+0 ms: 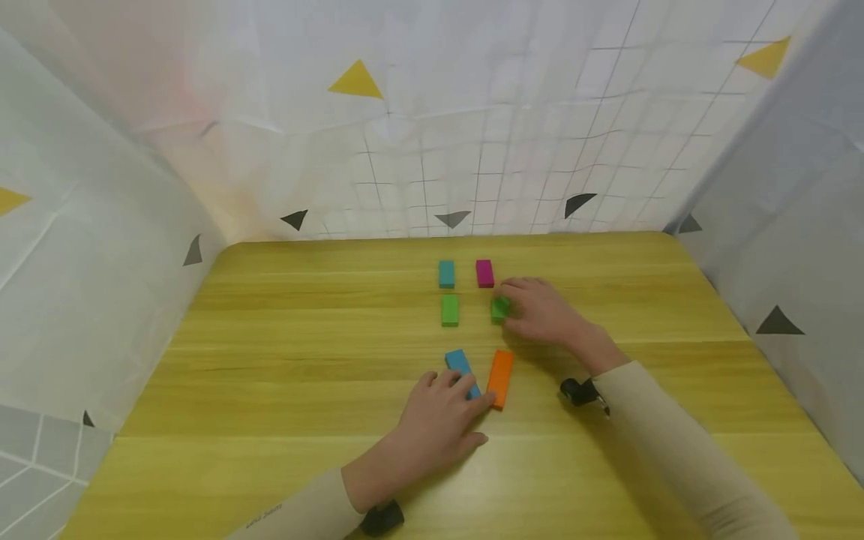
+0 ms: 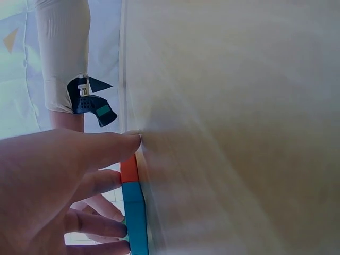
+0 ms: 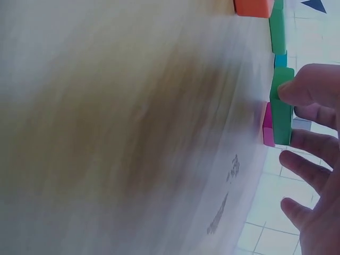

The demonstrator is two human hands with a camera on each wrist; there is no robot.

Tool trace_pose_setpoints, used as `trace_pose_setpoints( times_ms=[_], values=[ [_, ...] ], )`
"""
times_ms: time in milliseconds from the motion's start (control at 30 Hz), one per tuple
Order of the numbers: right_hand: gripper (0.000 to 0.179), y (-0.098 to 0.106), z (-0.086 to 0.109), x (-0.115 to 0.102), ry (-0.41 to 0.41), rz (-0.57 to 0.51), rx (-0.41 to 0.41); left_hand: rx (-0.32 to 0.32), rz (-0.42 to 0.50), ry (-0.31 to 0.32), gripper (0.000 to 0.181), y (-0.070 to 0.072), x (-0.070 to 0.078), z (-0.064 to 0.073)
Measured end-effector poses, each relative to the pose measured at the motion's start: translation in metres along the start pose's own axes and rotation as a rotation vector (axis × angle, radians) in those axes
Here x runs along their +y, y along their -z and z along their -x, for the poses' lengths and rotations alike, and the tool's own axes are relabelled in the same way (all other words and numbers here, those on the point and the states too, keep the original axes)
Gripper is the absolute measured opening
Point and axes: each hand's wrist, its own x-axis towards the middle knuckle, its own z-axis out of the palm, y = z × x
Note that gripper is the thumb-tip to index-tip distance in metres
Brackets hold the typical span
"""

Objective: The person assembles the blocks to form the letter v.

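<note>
Tabletop point(image 1: 270, 375): right hand point(image 1: 544, 313) pinches one green block point(image 3: 283, 125); left hand point(image 1: 437, 426), fingers extended, touches blue block point(image 1: 459, 362), perhaps steadying it.

Wood-grain surface point(image 1: 256, 390) walled by pale sheeting point(image 1: 270, 165)
A yellow triangle point(image 1: 358, 80) marks top centre, thin grid lines point(image 1: 489, 174) beside it; soft glare point(image 1: 516, 454) at lower centre.

Looking like sheeted-off capture booth; type of room beyond not showing. White back sheet point(image 1: 256, 82) hanging behind wood-grain bench point(image 1: 283, 397), left sheet point(image 1: 88, 232) and right sheet point(image 1: 810, 202) closing in sides; yellow triangles point(image 1: 358, 82), dark triangles point(image 1: 779, 324), grid lines point(image 1: 620, 49) patterning them. Black wrist cameras point(image 1: 579, 391) sitting at both sleeves point(image 1: 682, 439).
</note>
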Motion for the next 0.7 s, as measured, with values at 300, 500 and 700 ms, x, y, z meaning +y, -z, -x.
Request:
trace_pose_setpoints(
  times_ms=[300,500,700],
  values=[
    [0.043,0.005,0.008,0.000,-0.007,0.008,0.004,-0.012,0.000,0.006,0.057,0.000,0.000,0.000],
    [0.043,0.009,0.013,-0.003,-0.021,0.003,-0.008,-0.014,-0.004,0.008,0.056,0.001,0.000,0.000],
    [0.043,0.011,0.018,-0.006,0.004,0.026,0.001,-0.024,0.010,0.011,0.056,0.001,0.001,0.000]
  ],
)
